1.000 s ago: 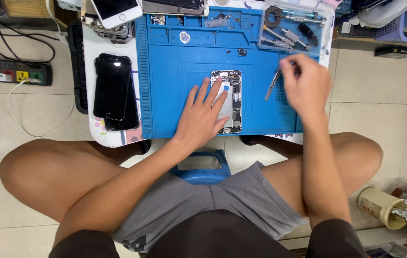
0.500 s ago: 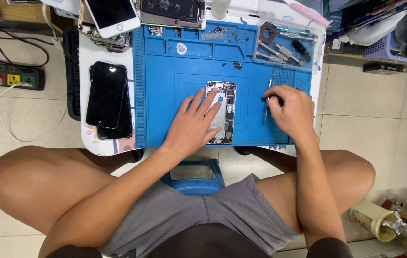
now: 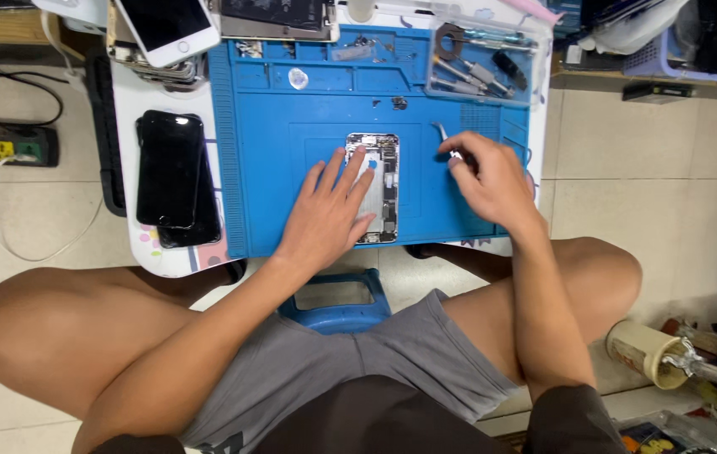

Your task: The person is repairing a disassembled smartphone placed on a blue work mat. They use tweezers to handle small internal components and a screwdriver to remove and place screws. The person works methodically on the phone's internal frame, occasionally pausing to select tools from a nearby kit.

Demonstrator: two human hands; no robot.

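Note:
An opened phone body with bare metal insides lies in the middle of a blue work mat. My left hand rests flat on it, fingers spread, covering its left half. My right hand hovers just right of the phone and pinches a pair of metal tweezers, whose tips point up and left over the mat.
Two black phones lie stacked left of the mat; a white phone sits at the top left. A clear tool tray with screwdrivers stands at the mat's top right. A power strip lies on the floor at the left. A blue stool shows between my legs.
My right hand has moved left and down over the mat, closer to the phone, still pinching the tweezers. My left hand stays flat on the phone.

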